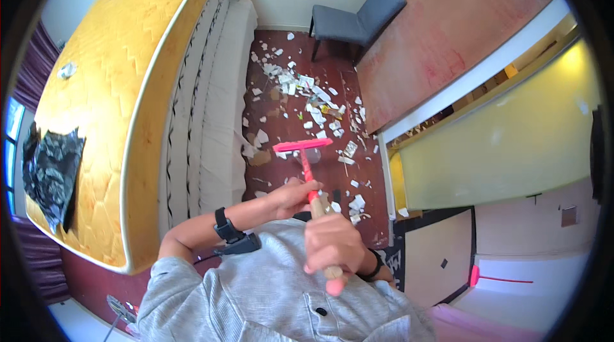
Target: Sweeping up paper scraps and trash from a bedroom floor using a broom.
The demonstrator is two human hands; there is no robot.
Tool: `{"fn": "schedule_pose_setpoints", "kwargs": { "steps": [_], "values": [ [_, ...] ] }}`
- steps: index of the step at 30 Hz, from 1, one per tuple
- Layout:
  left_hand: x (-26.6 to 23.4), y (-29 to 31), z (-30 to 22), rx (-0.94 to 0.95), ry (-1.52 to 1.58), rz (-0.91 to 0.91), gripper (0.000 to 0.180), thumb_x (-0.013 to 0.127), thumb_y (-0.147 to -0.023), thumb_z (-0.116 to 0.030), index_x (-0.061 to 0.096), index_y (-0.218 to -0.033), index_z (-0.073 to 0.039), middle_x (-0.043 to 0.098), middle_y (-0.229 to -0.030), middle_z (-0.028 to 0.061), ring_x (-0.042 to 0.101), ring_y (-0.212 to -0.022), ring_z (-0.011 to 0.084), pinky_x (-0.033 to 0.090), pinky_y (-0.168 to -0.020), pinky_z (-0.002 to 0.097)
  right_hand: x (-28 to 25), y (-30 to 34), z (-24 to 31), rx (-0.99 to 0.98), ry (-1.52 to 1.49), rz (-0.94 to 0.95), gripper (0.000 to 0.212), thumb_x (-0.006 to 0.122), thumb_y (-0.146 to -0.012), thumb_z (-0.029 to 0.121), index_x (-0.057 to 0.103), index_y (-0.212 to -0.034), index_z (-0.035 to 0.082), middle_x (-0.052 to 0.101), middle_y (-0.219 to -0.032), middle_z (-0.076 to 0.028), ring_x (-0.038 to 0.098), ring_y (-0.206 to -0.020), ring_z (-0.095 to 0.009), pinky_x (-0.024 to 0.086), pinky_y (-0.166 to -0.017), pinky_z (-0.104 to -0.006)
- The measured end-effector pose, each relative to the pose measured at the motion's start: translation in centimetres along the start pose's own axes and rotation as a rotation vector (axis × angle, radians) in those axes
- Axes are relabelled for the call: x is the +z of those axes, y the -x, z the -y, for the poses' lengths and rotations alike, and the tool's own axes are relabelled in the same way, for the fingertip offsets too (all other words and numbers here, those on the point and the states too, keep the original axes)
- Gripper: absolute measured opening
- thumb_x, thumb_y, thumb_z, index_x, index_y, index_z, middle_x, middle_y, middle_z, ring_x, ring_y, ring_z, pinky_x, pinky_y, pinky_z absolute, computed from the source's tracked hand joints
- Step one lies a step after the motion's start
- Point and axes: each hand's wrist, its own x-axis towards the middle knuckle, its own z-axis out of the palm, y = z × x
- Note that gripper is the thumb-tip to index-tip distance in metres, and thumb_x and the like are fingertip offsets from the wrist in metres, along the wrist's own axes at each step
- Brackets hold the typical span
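A broom (pixel 307 166) with a straight pink head and a red-wrapped shaft points away from me over the littered floor. Any bristles under its head are hidden. My left hand (pixel 293 198) is closed around the red part of the shaft. Closer to my chest, my right hand (pixel 332 243) wraps the bare wooden end of the handle. White scraps (pixel 315 114) of paper and broken pieces are strewn over the dark red floor (pixel 275 172) beyond the broom head.
On the left stands a bed with a white cover (pixel 224 99) and a yellow mattress (pixel 105 105) bearing a black plastic bag (pixel 54 172). A grey chair (pixel 348 22) is at the far wall. Along the right are a reddish board (pixel 448 29) and a yellowish panel (pixel 505 131).
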Motion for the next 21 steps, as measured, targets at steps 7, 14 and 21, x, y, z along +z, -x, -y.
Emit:
{"fn": "schedule_pose_setpoints", "kwargs": {
  "steps": [7,14,21],
  "values": [
    [1.5,-7.1,-12.3,-0.037,0.239,0.145,0.009,0.052,-0.085,-0.011,0.047,-0.088,-0.003,0.055,-0.074,0.0051,0.058,-0.067,0.0130,0.051,-0.059,0.0234,-10.5,-6.0,-9.1,-0.060,0.036,0.074,0.025,0.050,-0.083,0.023,0.049,-0.067,0.002,0.044,-0.054,-0.003,0.041,-0.038,-0.016,0.031,-0.035,-0.0275],
    [0.1,-15.2,-26.2,-0.093,0.146,0.029,0.013,0.052,-0.088,-0.015,0.051,-0.087,-0.003,0.057,-0.078,0.0054,0.059,-0.067,0.0125,0.053,-0.057,0.0228,-22.7,-10.6,-20.7,-0.015,-0.062,0.169,0.022,0.058,-0.075,0.024,0.047,-0.066,0.008,0.043,-0.059,-0.005,0.044,-0.046,-0.022,0.033,-0.042,-0.0312],
    [-1.6,-20.5,-36.8,0.919,-0.604,-0.037,0.009,0.050,-0.082,-0.013,0.051,-0.082,-0.005,0.052,-0.065,0.0018,0.051,-0.054,0.0097,0.041,-0.044,0.0244,-34.6,-19.7,-30.7,-0.190,0.330,0.182,0.042,0.057,-0.080,0.049,0.054,-0.084,0.007,0.051,-0.076,-0.007,0.049,-0.056,-0.022,0.045,-0.056,-0.0350]
  ]
}}
